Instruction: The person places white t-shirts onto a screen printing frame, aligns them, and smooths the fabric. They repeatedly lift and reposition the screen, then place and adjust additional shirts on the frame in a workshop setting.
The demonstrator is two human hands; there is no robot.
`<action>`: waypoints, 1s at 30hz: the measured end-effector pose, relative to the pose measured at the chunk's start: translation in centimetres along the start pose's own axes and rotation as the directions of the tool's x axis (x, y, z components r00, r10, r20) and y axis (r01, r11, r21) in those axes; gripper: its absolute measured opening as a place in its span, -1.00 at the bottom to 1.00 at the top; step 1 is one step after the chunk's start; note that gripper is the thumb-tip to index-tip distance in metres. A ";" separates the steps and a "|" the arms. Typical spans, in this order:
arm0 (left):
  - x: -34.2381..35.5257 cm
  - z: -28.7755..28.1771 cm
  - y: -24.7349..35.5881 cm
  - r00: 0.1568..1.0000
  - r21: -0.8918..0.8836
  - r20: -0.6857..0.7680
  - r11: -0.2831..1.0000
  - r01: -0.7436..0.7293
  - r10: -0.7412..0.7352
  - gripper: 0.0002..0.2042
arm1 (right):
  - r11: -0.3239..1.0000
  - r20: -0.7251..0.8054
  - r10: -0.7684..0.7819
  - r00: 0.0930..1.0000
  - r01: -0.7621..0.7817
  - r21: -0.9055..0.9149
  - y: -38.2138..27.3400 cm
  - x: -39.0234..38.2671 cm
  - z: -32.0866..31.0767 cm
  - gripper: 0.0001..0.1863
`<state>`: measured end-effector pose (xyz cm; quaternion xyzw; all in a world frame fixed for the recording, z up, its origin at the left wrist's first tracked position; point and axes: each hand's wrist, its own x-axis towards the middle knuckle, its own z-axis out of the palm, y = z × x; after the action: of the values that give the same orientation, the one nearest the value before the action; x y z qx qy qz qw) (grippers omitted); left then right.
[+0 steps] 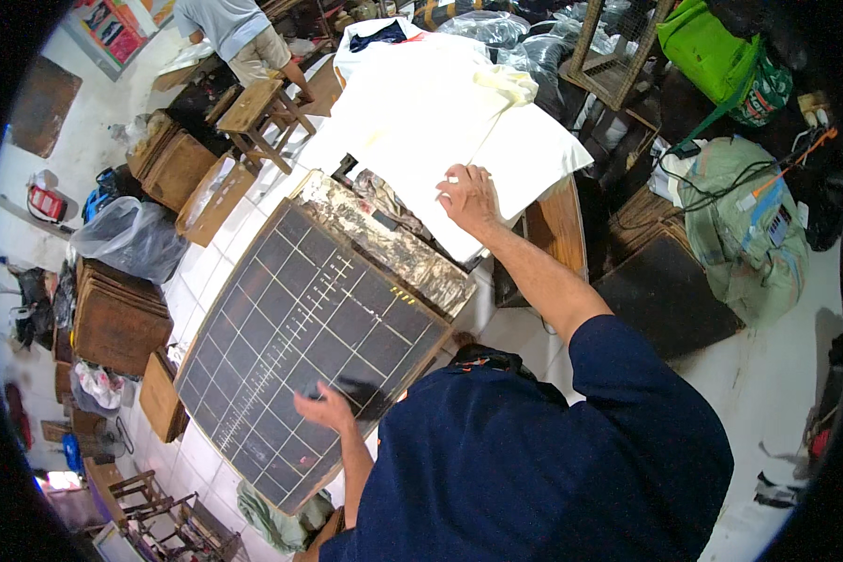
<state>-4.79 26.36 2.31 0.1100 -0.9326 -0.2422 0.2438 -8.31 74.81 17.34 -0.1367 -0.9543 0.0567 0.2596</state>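
Note:
A stack of white cloth (pixel 421 108), perhaps shirts, lies spread at the far end of the worktable. My right hand (pixel 468 199) is on its near part, fingers curled and pinching the top layer. Nearer to me, a dark board with a pale grid and ruler marks (pixel 295 323) covers the table's left side. Over the lower part of this board hovers my left hand (pixel 326 409), fingers apart, holding nothing, with its shadow beside it. Between board and cloth runs a worn, stained strip (pixel 393 239) of the table.
A wooden stool (pixel 253 108) stands beyond the table, near another person (pixel 229 33). Stacked brown boards (pixel 122 314) and a clear plastic bag (pixel 131 239) line the left. To the right are a green bag (pixel 712 61), a pale sack (pixel 745 225) and leaning dark boards (pixel 665 290).

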 end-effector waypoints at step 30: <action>17.4 -4.4 40.0 0.708 -0.564 -0.210 0.508 -0.651 0.674 -0.79 | 0.401 -0.200 0.346 0.917 0.048 0.915 11.6 11.4 -28.0 -0.79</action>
<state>-20.98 53.33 32.89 -0.3421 -0.7794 -0.4146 0.3219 -0.73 90.23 44.78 -0.0689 -0.6888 0.5601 0.4551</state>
